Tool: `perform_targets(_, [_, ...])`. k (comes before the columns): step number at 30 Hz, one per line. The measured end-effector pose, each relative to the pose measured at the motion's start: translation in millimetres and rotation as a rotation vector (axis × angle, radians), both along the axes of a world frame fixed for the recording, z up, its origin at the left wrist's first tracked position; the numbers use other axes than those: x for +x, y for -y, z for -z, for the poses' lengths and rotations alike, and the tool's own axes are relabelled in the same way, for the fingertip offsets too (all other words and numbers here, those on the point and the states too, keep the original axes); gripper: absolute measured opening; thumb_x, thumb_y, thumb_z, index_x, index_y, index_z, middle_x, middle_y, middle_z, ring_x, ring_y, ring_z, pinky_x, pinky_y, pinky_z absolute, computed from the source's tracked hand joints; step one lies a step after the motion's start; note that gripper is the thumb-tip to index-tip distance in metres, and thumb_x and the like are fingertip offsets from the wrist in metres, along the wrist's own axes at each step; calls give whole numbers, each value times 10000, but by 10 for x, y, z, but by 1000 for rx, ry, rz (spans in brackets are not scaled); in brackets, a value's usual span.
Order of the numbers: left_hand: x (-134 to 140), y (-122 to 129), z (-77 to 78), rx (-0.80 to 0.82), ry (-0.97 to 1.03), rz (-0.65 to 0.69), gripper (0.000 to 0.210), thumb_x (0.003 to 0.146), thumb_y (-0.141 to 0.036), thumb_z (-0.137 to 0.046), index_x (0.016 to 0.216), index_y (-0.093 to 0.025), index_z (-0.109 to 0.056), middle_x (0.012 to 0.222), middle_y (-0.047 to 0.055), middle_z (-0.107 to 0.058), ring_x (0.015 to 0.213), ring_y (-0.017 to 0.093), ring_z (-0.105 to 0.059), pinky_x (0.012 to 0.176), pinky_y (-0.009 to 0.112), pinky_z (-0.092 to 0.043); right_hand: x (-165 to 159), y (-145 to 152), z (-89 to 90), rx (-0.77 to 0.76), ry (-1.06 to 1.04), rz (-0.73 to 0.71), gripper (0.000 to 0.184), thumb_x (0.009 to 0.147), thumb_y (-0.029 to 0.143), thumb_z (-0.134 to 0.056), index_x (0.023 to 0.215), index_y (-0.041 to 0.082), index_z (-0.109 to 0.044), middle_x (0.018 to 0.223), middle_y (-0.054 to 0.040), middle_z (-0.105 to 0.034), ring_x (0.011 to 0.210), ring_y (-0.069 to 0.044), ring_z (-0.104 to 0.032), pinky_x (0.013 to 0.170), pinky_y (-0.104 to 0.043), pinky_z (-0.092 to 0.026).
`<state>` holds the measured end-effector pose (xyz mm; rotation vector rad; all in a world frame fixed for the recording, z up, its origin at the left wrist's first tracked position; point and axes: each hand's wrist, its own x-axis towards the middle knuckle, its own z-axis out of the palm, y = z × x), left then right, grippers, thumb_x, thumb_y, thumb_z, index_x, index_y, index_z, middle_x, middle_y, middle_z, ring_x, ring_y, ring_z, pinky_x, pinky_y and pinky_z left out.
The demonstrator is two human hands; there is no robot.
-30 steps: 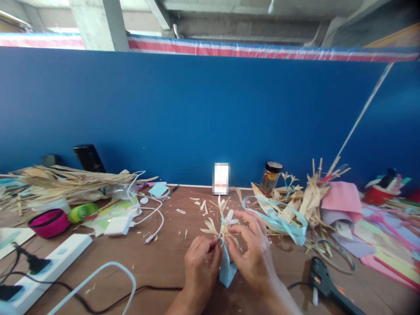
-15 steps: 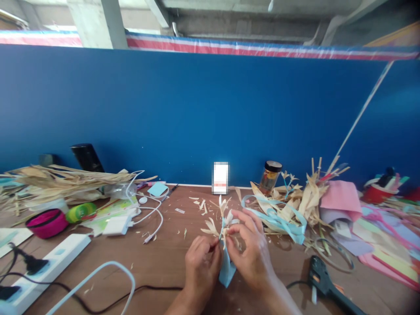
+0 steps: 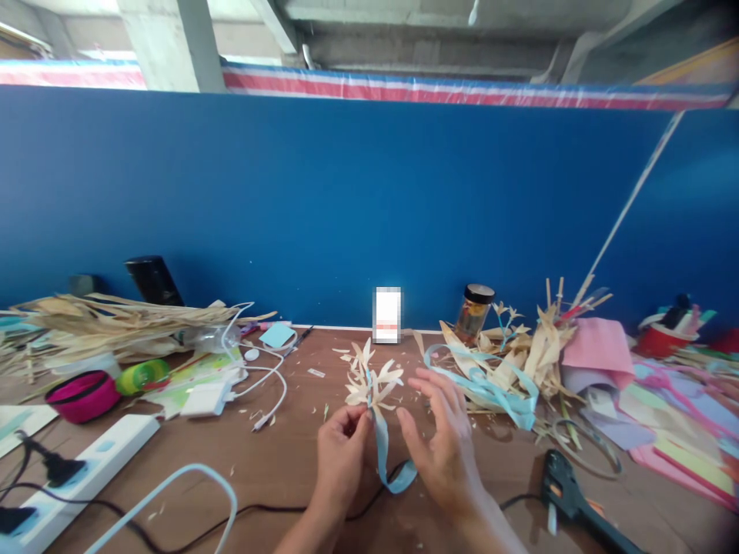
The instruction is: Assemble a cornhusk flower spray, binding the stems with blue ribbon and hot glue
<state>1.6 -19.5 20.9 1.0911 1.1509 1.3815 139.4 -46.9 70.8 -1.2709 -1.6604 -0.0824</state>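
Note:
Pinched between the thumb and fingers of my left hand [image 3: 343, 454] is the stem of a corn-husk flower sprig [image 3: 375, 381], its pale petals fanning out above the fingertips. A light blue ribbon [image 3: 384, 454] is wound on the stem, and its loose end hangs in a curve below, between my hands. My right hand [image 3: 442, 427] is held open just right of the sprig, fingers apart, touching nothing that I can see. Farther right lies a loose coil of the same blue ribbon [image 3: 523, 408] among dry husks [image 3: 548, 358].
A black glue gun [image 3: 577, 492] lies at the right front. Behind stands a jar with a black lid [image 3: 476, 312]. At left are a white power strip [image 3: 92, 477], cables, a white adapter [image 3: 208, 398] and a pile of husk strips [image 3: 115, 319]. A blue partition [image 3: 346, 200] closes the back.
My right hand has come off the flower sprig and opened. My left hand has shifted slightly left with the sprig, and the ribbon's loose end now swings out in a wider curve.

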Motion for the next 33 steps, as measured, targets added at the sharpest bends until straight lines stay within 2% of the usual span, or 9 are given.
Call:
perform_targets(7, [-4, -33, 15, -30, 151, 58, 195, 674, -309, -645, 746, -129, -620, 623, -2, -577, 535, 84, -461, 512, 177, -360, -27, -31, 60, 10, 0, -36, 225, 778, 177, -501, 1000, 198, -531, 1079, -83, -523, 1065, -222, -444, 912, -428, -370])
perform_targets(11, [10, -70, 20, -120, 337, 134, 205, 622, -307, -697, 688, -136, -607, 494, -55, -469, 435, 53, -376, 432, 159, -298, -9, -12, 46, 33, -34, -35, 205, 785, 161, -485, 979, 201, -539, 1049, -79, -537, 1042, -217, -457, 904, -426, -373])
perform_targets(14, [3, -83, 19, -160, 501, 233, 177, 626, -279, -703, 669, -140, -602, 490, -59, -459, 436, 50, -388, 425, 155, -298, -11, 2, 50, 16, -67, -33, 196, 786, 157, -480, 966, 201, -543, 1032, -79, -541, 1018, -212, -469, 886, -412, -387])
perform_targets(16, [-13, -77, 5, -179, 595, 311, 142, 650, -246, -690, 654, -139, -597, 524, -46, -493, 467, 54, -430, 463, 158, -341, -23, 11, 52, 1, -93, -36, 185, 786, 158, -478, 951, 201, -550, 1023, -78, -542, 1004, -208, -477, 878, -400, -394])
perform_targets(19, [-49, -55, -24, -240, 735, 385, 82, 667, -180, -677, 691, -145, -607, 642, -17, -573, 579, 73, -517, 609, 199, -424, -44, 29, 36, -19, -134, -54, 166, 788, 168, -476, 926, 202, -561, 1007, -75, -552, 984, -203, -495, 866, -380, -407])
perform_targets(22, [-84, -30, -44, -285, 838, 466, 112, 642, -134, -692, 719, -152, -613, 706, 0, -601, 666, 102, -557, 721, 259, -439, -59, 58, -5, -46, -174, -83, 151, 787, 182, -480, 909, 198, -567, 984, -75, -571, 961, -199, -517, 851, -358, -424])
perform_targets(28, [-116, 33, -63, -201, 884, 661, 100, 657, -151, -682, 719, -146, -603, 678, -9, -543, 658, 95, -522, 733, 257, -425, -93, 174, -42, -149, -231, -140, 166, 789, 181, -482, 937, 185, -557, 943, -55, -595, 896, -164, -557, 798, -275, -455])
perform_targets(33, [-110, 65, -87, -179, 844, 683, 97, 672, -187, -673, 709, -138, -598, 670, -11, -509, 637, 87, -486, 668, 225, -416, -161, 288, 43, -208, -241, -194, 158, 782, 160, -483, 923, 178, -551, 910, -46, -597, 853, -153, -564, 752, -245, -459])
